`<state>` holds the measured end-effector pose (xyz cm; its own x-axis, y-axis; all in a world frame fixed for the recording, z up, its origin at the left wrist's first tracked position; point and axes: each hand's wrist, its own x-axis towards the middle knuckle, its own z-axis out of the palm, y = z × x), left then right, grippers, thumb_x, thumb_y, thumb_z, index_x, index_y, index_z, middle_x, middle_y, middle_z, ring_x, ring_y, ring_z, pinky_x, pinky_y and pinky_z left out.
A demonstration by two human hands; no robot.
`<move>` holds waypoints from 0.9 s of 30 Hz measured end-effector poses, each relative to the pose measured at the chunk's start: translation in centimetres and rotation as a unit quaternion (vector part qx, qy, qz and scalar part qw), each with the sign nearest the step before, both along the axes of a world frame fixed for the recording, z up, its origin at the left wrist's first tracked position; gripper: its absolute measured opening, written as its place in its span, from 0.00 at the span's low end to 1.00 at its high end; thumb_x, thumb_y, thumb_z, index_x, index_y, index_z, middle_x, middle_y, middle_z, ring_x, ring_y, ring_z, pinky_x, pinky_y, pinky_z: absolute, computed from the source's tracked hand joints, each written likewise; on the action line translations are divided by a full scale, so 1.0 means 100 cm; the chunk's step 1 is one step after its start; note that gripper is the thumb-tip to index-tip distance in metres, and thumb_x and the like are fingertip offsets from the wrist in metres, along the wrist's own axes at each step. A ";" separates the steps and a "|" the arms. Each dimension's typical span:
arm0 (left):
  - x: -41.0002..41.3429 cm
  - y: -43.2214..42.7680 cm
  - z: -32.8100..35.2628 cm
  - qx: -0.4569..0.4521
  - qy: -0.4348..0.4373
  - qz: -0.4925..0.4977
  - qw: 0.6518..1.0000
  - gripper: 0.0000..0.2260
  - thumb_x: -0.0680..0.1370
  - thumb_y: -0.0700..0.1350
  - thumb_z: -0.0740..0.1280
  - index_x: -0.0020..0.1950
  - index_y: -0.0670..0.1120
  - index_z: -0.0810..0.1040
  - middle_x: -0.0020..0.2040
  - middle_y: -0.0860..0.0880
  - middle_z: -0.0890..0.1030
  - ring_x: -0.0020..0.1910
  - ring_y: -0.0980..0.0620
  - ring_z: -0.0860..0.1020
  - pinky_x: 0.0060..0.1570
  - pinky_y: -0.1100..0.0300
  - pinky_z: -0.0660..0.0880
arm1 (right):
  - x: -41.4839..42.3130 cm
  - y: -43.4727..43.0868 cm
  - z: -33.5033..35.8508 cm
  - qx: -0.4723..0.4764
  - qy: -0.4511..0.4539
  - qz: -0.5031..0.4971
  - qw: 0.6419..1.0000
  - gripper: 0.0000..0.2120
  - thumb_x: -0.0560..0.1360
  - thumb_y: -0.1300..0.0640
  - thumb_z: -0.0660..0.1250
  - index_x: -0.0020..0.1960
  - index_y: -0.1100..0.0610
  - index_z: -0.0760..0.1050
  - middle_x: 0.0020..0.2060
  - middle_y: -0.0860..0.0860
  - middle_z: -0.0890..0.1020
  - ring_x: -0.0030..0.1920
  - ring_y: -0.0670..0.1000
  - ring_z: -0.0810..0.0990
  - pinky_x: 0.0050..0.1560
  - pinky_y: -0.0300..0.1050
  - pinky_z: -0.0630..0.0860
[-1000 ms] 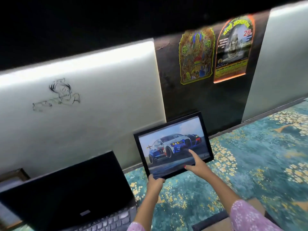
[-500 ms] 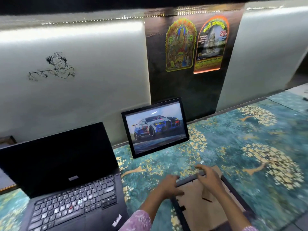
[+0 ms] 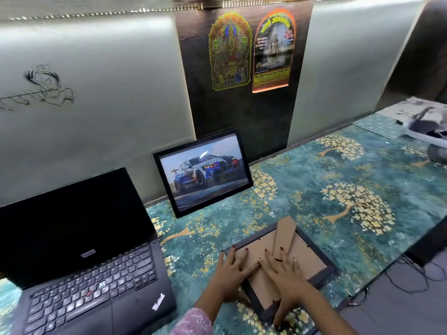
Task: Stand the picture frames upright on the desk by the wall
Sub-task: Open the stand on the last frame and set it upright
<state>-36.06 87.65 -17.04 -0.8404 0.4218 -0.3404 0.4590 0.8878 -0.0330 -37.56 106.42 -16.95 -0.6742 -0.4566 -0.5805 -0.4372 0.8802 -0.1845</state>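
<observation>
A black picture frame with a car photo stands upright on the desk, leaning back toward the wall. A second frame lies face down near the front edge, its brown cardboard back up and its stand flap raised. My left hand lies flat with fingers spread on the frame's left side, fingertips at its top left edge. My right hand presses flat on the cardboard back, its fingers at the base of the flap and its thumb at the frame's near edge.
An open black laptop sits at the left, close to both frames. The desk has a teal cloth with gold tree print. A white tray with dark items stands at the far right. Posters hang on the wall.
Both hands let go of the car frame, which now stands alone by the wall, and came back to the face-down frame. Its stand flap has lifted from the back.
</observation>
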 end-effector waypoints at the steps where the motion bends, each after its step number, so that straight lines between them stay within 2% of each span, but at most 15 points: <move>1: 0.003 -0.003 0.003 -0.027 -0.010 -0.026 0.999 0.42 0.66 0.68 0.63 0.74 0.59 0.48 0.76 0.44 0.58 0.73 0.33 0.57 0.67 0.31 0.57 | 0.002 0.001 -0.001 0.006 0.006 0.008 1.000 0.64 0.55 0.37 0.75 0.73 0.49 0.32 0.72 0.48 0.29 0.70 0.62 0.26 0.69 0.69 0.35; 3: 0.003 -0.009 -0.005 -0.011 -0.011 -0.007 1.000 0.39 0.61 0.70 0.65 0.69 0.58 0.63 0.68 0.47 0.75 0.65 0.38 0.74 0.59 0.36 0.71 | 0.001 0.006 -0.002 0.006 0.018 0.027 0.999 0.63 0.56 0.35 0.74 0.73 0.47 0.32 0.73 0.47 0.30 0.71 0.61 0.27 0.70 0.67 0.36; 5: 0.002 -0.010 -0.015 -0.003 0.011 0.021 1.000 0.38 0.54 0.73 0.66 0.60 0.60 0.68 0.53 0.53 0.84 0.50 0.48 0.83 0.47 0.45 0.81 | 0.002 0.014 -0.008 -0.018 0.051 0.052 0.997 0.59 0.57 0.32 0.70 0.71 0.43 0.32 0.74 0.47 0.33 0.71 0.61 0.29 0.72 0.66 0.40; 8: 0.001 -0.013 -0.022 0.020 0.060 -0.004 0.998 0.34 0.54 0.72 0.65 0.55 0.57 0.70 0.44 0.54 0.84 0.45 0.52 0.84 0.43 0.51 0.82 | 0.010 0.026 -0.024 -0.033 0.195 0.109 0.974 0.49 0.58 0.25 0.55 0.72 0.43 0.39 0.74 0.49 0.37 0.74 0.58 0.36 0.73 0.58 0.52; 11: 0.005 -0.010 -0.010 0.084 0.043 0.041 0.995 0.26 0.66 0.74 0.50 0.47 0.56 0.74 0.39 0.56 0.82 0.41 0.56 0.82 0.41 0.61 0.81 | 0.018 0.035 -0.047 -0.037 0.231 0.149 0.961 0.43 0.66 0.27 0.45 0.73 0.50 0.45 0.75 0.55 0.38 0.74 0.57 0.38 0.72 0.52 0.37; 12: 0.005 -0.010 -0.006 0.106 0.028 0.052 0.993 0.29 0.70 0.72 0.43 0.45 0.55 0.75 0.41 0.56 0.81 0.41 0.56 0.81 0.42 0.63 0.79 | 0.021 0.033 -0.056 -0.056 0.271 0.154 0.948 0.40 0.70 0.30 0.44 0.74 0.53 0.45 0.75 0.56 0.42 0.74 0.57 0.43 0.72 0.52 0.38; 14: 0.004 -0.009 0.000 0.155 0.033 0.058 0.986 0.40 0.67 0.72 0.37 0.52 0.49 0.77 0.51 0.50 0.78 0.49 0.50 0.78 0.50 0.58 0.75 | 0.020 0.026 -0.057 -0.102 0.329 0.148 0.927 0.28 0.75 0.45 0.51 0.72 0.55 0.58 0.71 0.57 0.65 0.68 0.55 0.65 0.69 0.48 0.61; 15: 0.002 -0.011 0.001 0.179 0.017 0.063 0.982 0.43 0.65 0.73 0.37 0.56 0.46 0.77 0.55 0.46 0.76 0.52 0.47 0.75 0.54 0.55 0.72 | 0.015 0.022 -0.049 -0.118 0.326 0.135 0.928 0.23 0.72 0.54 0.55 0.65 0.55 0.69 0.61 0.55 0.78 0.59 0.54 0.77 0.57 0.45 0.75; 16: -0.001 -0.012 0.003 0.200 -0.014 0.067 0.977 0.43 0.65 0.73 0.39 0.57 0.45 0.76 0.57 0.44 0.75 0.54 0.45 0.74 0.56 0.53 0.71 | 0.009 0.021 -0.044 -0.120 0.331 0.133 0.927 0.19 0.68 0.58 0.56 0.56 0.54 0.76 0.51 0.51 0.84 0.48 0.52 0.83 0.43 0.41 0.81; 18: -0.003 -0.013 0.008 0.199 -0.040 0.094 0.975 0.33 0.71 0.68 0.51 0.57 0.44 0.77 0.58 0.43 0.74 0.55 0.43 0.75 0.57 0.52 0.72 | -0.005 0.022 -0.034 -0.101 0.346 0.125 0.924 0.13 0.67 0.57 0.58 0.46 0.52 0.78 0.43 0.47 0.86 0.39 0.48 0.83 0.31 0.38 0.80; 20: -0.001 -0.014 0.005 0.217 -0.025 0.175 0.960 0.18 0.74 0.55 0.60 0.57 0.44 0.75 0.60 0.45 0.73 0.56 0.44 0.75 0.58 0.52 0.73 | -0.016 0.026 -0.029 -0.103 0.357 0.096 0.923 0.07 0.67 0.53 0.62 0.44 0.50 0.75 0.39 0.44 0.84 0.36 0.47 0.80 0.30 0.39 0.77; 22: -0.004 -0.012 0.005 0.255 -0.011 0.298 0.920 0.17 0.74 0.46 0.63 0.61 0.43 0.70 0.63 0.45 0.70 0.59 0.45 0.73 0.58 0.54 0.71 | -0.018 0.027 -0.025 -0.111 0.343 0.037 0.932 0.09 0.64 0.55 0.68 0.44 0.48 0.74 0.37 0.42 0.82 0.35 0.46 0.78 0.31 0.38 0.75; 24: -0.010 -0.009 0.007 0.298 -0.056 0.442 0.844 0.21 0.73 0.42 0.64 0.65 0.39 0.66 0.64 0.41 0.68 0.61 0.43 0.72 0.58 0.56 0.71 | -0.015 0.025 -0.026 -0.136 0.330 -0.020 0.934 0.14 0.62 0.59 0.71 0.46 0.49 0.73 0.40 0.44 0.82 0.39 0.47 0.79 0.34 0.38 0.76; 25: -0.014 -0.007 0.011 0.327 -0.098 0.508 0.791 0.22 0.73 0.42 0.63 0.65 0.36 0.66 0.62 0.40 0.70 0.58 0.42 0.74 0.53 0.56 0.74 | -0.014 0.023 -0.026 -0.155 0.328 -0.052 0.931 0.15 0.63 0.60 0.70 0.48 0.50 0.74 0.43 0.46 0.81 0.41 0.48 0.80 0.36 0.40 0.77; 27: -0.022 0.000 0.019 0.431 -0.184 0.603 0.645 0.18 0.74 0.41 0.62 0.62 0.35 0.67 0.46 0.43 0.73 0.42 0.44 0.76 0.32 0.58 0.75 | -0.015 0.022 -0.025 -0.182 0.325 -0.153 0.915 0.15 0.65 0.62 0.69 0.52 0.55 0.75 0.47 0.52 0.80 0.44 0.52 0.81 0.42 0.46 0.80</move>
